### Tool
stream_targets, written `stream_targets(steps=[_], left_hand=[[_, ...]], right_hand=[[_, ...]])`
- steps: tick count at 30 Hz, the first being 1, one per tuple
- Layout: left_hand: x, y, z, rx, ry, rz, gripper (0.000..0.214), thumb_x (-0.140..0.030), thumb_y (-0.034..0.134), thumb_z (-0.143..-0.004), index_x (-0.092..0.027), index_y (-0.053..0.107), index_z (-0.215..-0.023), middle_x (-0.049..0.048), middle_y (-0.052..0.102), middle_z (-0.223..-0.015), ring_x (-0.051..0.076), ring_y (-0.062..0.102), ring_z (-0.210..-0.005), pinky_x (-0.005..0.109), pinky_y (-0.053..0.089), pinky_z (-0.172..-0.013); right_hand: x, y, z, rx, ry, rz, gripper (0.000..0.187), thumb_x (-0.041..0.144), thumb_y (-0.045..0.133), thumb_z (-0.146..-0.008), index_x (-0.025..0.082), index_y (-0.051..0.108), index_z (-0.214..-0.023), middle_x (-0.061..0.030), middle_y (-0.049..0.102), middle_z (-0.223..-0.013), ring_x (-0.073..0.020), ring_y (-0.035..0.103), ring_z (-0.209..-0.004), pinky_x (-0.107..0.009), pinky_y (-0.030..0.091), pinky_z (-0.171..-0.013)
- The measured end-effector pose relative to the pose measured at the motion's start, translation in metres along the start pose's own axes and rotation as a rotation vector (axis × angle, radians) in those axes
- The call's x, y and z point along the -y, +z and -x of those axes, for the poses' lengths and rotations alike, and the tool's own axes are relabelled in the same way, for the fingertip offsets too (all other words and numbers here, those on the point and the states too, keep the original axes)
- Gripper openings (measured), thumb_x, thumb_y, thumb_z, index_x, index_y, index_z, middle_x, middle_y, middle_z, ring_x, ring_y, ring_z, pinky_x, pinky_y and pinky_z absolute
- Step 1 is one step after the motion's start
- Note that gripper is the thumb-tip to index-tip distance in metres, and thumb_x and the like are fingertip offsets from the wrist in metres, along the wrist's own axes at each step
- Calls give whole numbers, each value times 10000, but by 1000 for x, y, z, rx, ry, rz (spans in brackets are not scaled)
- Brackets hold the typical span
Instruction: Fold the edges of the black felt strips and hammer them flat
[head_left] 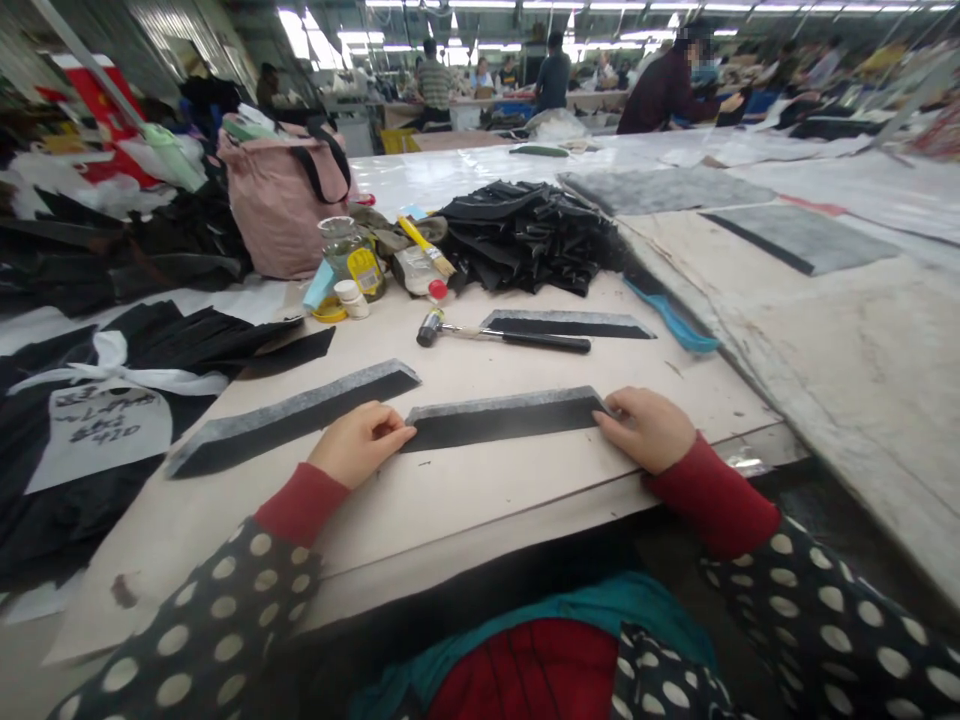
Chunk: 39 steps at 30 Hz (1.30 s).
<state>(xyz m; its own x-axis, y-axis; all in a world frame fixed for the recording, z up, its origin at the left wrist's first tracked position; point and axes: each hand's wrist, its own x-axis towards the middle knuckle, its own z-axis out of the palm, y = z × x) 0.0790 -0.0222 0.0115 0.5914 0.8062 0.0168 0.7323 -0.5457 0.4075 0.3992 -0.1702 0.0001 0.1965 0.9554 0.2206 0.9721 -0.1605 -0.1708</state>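
Strip (pixel 506 428): 1, flat, slant-ended, matte black with mottled grey border; near table's (pixel 480 490) front edge. Left hand (pixel 365 440) pinches 1 end; right hand (pixel 651 428) holds the other. Jar (pixel 341 258): 1, clear, rounded; contents unclear.

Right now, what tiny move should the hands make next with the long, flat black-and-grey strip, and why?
Maybe gently draw the long, flat black-and-grey strip straight: the left hand is at one end and the right hand at the other, so they could pull evenly. The black-handled metal hammer lies beyond it, touched by neither hand.
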Motion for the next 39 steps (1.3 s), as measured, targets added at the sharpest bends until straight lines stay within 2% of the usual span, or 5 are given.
stream_targets(steps=[16, 21, 24, 28, 39], left_hand=[[-2, 1, 1, -28, 39, -54, 250, -406, 479, -741, -170, 519, -669, -8, 457, -694, 125, 442, -617, 248, 341, -563], [0, 2, -2, -82, 170, 30, 193, -314, 499, -737, -164, 496, -858, 33, 431, -907, 139, 464, -744, 276, 414, -676], [1, 1, -7, -10, 294, 75, 181, -248, 452, -761, -189, 530, -913, 47, 392, -1030, 160, 453, -912, 311, 403, -820], [6, -2, -13, 92, 325, 26, 205, -249, 428, -779, -226, 602, -884, 41, 386, -1096, 183, 425, -995, 349, 366, -899], [32, -28, -15, 263, 381, -77, 282, -322, 391, -822, -280, 618, -984, 45, 433, -1138, 195, 460, -993, 321, 390, -872]], right_hand=[[2, 2, 1, -63, -47, 70, 173, 312, 479, -730, 177, 515, -627, -28, 537, -646, -164, 476, -636, -276, 333, -602], [-1, 0, 2, -159, -42, 33, 304, 323, 534, -713, 132, 558, -949, -78, 563, -855, -193, 502, -770, -294, 369, -668], [1, -3, 2, -155, -181, 71, 345, 245, 499, -752, 186, 535, -1090, -77, 559, -1012, -208, 488, -881, -316, 356, -715], [5, -2, 0, -50, -387, 72, 290, 137, 428, -786, 237, 612, -988, -26, 609, -990, -187, 491, -890, -320, 329, -741], [9, 0, 8, -79, -411, 99, 279, 136, 444, -767, 169, 609, -990, -32, 621, -1015, -171, 510, -882, -312, 329, -757]])
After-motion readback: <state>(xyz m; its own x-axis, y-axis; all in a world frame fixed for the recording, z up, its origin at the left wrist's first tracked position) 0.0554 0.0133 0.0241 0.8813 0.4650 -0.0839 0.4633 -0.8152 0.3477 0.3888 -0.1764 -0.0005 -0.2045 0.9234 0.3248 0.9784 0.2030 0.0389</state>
